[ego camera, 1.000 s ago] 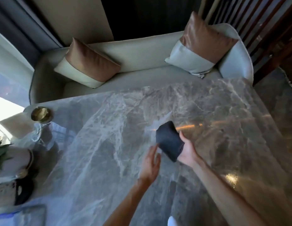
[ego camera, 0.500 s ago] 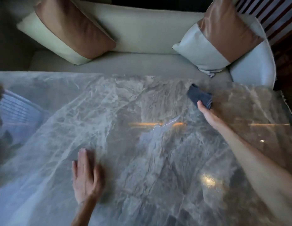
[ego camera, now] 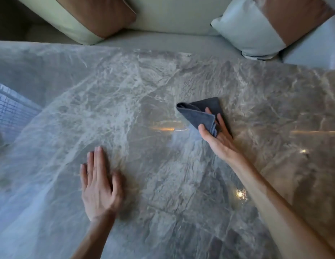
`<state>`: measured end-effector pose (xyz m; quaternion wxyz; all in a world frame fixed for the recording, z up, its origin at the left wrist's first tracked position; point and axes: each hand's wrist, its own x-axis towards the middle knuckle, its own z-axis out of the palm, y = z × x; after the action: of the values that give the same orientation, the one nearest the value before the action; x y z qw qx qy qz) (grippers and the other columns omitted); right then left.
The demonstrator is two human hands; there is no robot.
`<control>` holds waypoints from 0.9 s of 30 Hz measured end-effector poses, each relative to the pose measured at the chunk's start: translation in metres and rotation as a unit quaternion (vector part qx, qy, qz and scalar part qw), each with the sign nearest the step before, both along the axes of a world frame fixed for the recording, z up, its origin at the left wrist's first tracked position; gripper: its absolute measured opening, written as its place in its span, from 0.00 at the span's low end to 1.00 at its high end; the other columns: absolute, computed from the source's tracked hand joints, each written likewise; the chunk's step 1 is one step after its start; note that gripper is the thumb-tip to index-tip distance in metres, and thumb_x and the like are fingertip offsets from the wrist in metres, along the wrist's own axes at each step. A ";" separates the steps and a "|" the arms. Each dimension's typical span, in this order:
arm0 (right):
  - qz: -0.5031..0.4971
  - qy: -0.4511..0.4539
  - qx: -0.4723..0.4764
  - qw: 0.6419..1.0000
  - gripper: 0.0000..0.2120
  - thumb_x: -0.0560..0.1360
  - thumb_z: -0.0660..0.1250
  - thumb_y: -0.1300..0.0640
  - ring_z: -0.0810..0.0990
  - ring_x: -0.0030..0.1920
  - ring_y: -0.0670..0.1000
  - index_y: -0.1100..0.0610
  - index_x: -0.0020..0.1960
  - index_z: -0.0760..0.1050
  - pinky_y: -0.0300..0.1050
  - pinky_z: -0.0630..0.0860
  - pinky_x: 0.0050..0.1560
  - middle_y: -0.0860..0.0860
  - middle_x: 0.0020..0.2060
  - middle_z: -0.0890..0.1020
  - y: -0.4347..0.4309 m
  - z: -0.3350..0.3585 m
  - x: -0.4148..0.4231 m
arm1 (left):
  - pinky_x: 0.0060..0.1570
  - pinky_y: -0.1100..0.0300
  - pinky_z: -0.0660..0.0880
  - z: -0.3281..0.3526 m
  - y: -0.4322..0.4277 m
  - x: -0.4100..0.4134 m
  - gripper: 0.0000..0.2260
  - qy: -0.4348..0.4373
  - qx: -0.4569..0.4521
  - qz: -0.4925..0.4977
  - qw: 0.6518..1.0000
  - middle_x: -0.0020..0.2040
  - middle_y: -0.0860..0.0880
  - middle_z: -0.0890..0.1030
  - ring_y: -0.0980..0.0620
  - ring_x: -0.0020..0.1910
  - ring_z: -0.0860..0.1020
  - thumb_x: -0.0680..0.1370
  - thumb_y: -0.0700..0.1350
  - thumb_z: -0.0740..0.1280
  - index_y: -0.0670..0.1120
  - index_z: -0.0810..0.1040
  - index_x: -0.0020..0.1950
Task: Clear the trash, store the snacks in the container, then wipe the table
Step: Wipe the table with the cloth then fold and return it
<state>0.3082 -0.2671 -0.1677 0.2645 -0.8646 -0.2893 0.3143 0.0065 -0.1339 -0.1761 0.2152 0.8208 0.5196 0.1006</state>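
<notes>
Right of centre, the cloth (ego camera: 196,114) lies folded on the table (ego camera: 163,184), pinched by the right hand (ego camera: 217,139), thumb on top. It looks soft, light and floppy, so it is probably best gripped at the fold. Lower left, the left hand (ego camera: 99,186) rests flat, fingers straight.

Obs.: you have 1 sofa (ego camera: 172,15) across the top of the view, pale cream upholstery, with backrest and seat both showing. 2 cushions lean on it.

The left cushion (ego camera: 91,14) sits at the sofa's left end, tilted against the backrest; brown sheen above, cream band below.

The right cushion (ego camera: 256,30) sits at the sofa's right end, beside the pale arm; pale panel toward the sofa's middle, brown panel outward.

The 2 are well apart, with bare backrest between them. Left of the sofa's seat you get only dark shadow, contents not discernible.
</notes>
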 end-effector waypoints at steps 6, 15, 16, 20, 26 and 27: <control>0.061 -0.012 -0.025 0.998 0.25 0.72 0.45 0.28 0.36 0.77 0.42 0.20 0.67 0.43 0.47 0.39 0.77 0.27 0.74 0.45 0.003 0.005 -0.036 | 0.79 0.53 0.44 -0.004 0.001 -0.004 0.32 0.010 0.001 -0.022 1.000 0.80 0.53 0.54 0.56 0.80 0.48 0.76 0.50 0.51 0.48 0.50 0.80; 0.110 -0.047 -0.017 0.993 0.25 0.74 0.47 0.30 0.34 0.75 0.38 0.23 0.70 0.45 0.47 0.37 0.78 0.24 0.72 0.44 0.002 0.005 -0.061 | 0.79 0.51 0.44 -0.010 0.002 -0.006 0.31 0.006 0.009 -0.035 0.999 0.81 0.53 0.51 0.57 0.80 0.44 0.76 0.51 0.50 0.49 0.50 0.80; 0.128 -0.061 0.005 0.990 0.25 0.75 0.48 0.31 0.33 0.74 0.34 0.24 0.71 0.45 0.41 0.33 0.76 0.22 0.72 0.44 0.002 0.005 -0.063 | 0.79 0.51 0.43 -0.011 0.003 -0.007 0.31 0.007 0.011 -0.036 0.999 0.81 0.53 0.51 0.57 0.80 0.44 0.77 0.51 0.50 0.49 0.50 0.80; 0.225 -0.158 0.005 0.961 0.29 0.78 0.50 0.36 0.36 0.77 0.36 0.36 0.76 0.43 0.50 0.35 0.78 0.32 0.77 0.46 0.001 0.001 -0.066 | 0.79 0.50 0.44 -0.014 0.003 -0.008 0.31 0.005 0.016 -0.039 0.999 0.81 0.53 0.51 0.56 0.80 0.45 0.77 0.51 0.51 0.49 0.50 0.80; 0.315 -0.150 -0.088 0.933 0.33 0.70 0.42 0.23 0.24 0.74 0.45 0.27 0.72 0.37 0.59 0.29 0.75 0.42 0.77 0.32 0.003 0.005 -0.072 | 0.79 0.50 0.43 -0.015 0.003 -0.009 0.32 0.012 0.020 -0.047 0.999 0.81 0.53 0.50 0.55 0.80 0.44 0.76 0.52 0.50 0.49 0.49 0.80; 0.293 -0.114 -0.077 0.946 0.34 0.68 0.40 0.21 0.24 0.74 0.44 0.26 0.72 0.38 0.59 0.29 0.75 0.41 0.77 0.33 0.005 0.008 -0.072 | 0.79 0.50 0.43 -0.015 0.003 -0.009 0.32 0.014 0.021 -0.047 0.999 0.81 0.53 0.51 0.55 0.80 0.45 0.76 0.52 0.49 0.49 0.50 0.80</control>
<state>0.2365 -0.2616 -0.1594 0.0582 -0.7897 -0.5328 0.2984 -0.0022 -0.1314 -0.1906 0.1948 0.8501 0.4808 0.0901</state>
